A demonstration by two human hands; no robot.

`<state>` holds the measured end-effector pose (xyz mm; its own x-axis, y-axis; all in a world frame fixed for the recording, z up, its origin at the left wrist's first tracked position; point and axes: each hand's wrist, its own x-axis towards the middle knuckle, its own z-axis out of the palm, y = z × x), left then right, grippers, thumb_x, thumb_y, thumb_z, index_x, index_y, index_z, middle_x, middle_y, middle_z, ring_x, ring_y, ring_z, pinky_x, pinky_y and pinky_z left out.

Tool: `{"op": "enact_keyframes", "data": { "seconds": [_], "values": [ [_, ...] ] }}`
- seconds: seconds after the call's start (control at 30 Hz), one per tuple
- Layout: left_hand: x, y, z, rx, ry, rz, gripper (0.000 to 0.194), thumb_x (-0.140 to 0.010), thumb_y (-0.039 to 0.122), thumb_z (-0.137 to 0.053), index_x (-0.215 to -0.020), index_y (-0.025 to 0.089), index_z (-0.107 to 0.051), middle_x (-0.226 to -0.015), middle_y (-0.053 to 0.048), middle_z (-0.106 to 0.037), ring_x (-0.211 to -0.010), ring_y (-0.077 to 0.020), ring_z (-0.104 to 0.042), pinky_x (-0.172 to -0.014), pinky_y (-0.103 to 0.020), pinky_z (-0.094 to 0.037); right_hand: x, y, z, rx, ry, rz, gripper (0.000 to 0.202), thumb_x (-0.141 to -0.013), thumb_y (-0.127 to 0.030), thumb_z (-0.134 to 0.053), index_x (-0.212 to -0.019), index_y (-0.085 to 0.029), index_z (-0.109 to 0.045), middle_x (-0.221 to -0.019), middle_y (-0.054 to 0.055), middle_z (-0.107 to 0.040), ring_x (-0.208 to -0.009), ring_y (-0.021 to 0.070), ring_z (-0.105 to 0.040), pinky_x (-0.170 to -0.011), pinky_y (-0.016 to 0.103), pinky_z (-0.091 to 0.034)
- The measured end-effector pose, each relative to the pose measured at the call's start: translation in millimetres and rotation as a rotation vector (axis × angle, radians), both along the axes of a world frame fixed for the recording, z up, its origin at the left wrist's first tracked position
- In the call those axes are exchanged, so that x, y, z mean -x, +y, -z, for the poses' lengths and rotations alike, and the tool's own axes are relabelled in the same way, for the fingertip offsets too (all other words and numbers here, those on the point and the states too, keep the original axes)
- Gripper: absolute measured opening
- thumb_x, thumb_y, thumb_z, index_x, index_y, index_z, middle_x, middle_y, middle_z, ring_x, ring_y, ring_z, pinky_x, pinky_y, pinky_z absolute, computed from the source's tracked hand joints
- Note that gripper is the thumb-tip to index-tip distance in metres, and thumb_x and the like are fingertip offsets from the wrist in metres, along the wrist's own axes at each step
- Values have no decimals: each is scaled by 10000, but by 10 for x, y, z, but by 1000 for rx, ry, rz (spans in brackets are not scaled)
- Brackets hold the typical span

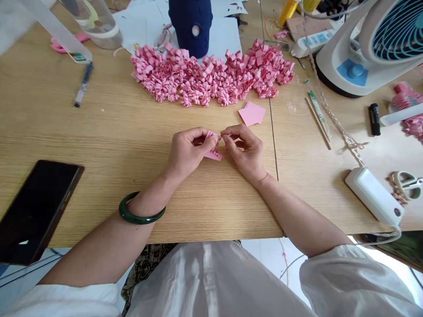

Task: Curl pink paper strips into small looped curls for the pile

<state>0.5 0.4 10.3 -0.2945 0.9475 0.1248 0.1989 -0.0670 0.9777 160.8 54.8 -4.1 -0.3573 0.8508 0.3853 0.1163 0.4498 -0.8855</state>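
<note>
Over the middle of the wooden table, my left hand (191, 149) pinches a small piece of pink paper (213, 154) between thumb and fingers. One edge of that paper looks cut into short fringe or curls. My right hand (244, 149) is beside it, thumb and forefinger closed together near the paper's right edge; whatever lies between those fingertips is too small to make out. A few flat pink paper pieces (252, 113) lie just beyond my right hand. Behind both hands spreads a long heap of curled pink paper strips (205, 77).
A dark blue tumbler (191, 26) stands behind the heap. At left are a phone (36, 207) and a pen (83, 86). On the right are a white fan (353, 53), thin sticks (319, 123), a black marker (374, 119), a white corded box (373, 196) and scissors (408, 182).
</note>
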Motion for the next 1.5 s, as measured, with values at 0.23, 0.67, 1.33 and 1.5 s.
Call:
{"op": "enact_keyframes", "data": {
  "seconds": [0.23,0.67,1.33,1.5],
  "values": [
    [-3,-8,34,-106,184,-29,127,-872,258,-722,-771,198,-769,-744,-1,-754,-671,-131,-662,-658,-225,-558,3,9,36,-195,-27,-8,74,-955,-160,-651,-915,-198,-699,-910,12,-721,-772,112,-646,-624,229,-527],
    [1,-5,83,-236,406,-11,128,-906,199,-677,-791,181,-732,-791,-20,-760,-704,-129,-648,-691,-235,-500,17,-12,24,-132,-73,7,101,-925,-160,-639,-835,-195,-608,-816,-14,-634,-697,93,-577,-572,208,-457],
    [-37,7,23,16,-10,-38,189,-785,202,-752,-628,186,-648,-626,26,-609,-580,-101,-541,-534,-206,-426,-24,38,50,-598,-204,-36,122,-1025,-125,-565,-946,-205,-614,-913,36,-669,-773,137,-640,-660,282,-537],
    [-14,40,103,7,-146,-49,207,-801,238,-769,-635,182,-659,-638,24,-613,-610,-99,-550,-570,-210,-436,-37,66,76,-695,-169,-71,144,-1065,-125,-546,-1086,-209,-661,-1019,61,-707,-890,154,-692,-760,297,-581]
  ]
}}
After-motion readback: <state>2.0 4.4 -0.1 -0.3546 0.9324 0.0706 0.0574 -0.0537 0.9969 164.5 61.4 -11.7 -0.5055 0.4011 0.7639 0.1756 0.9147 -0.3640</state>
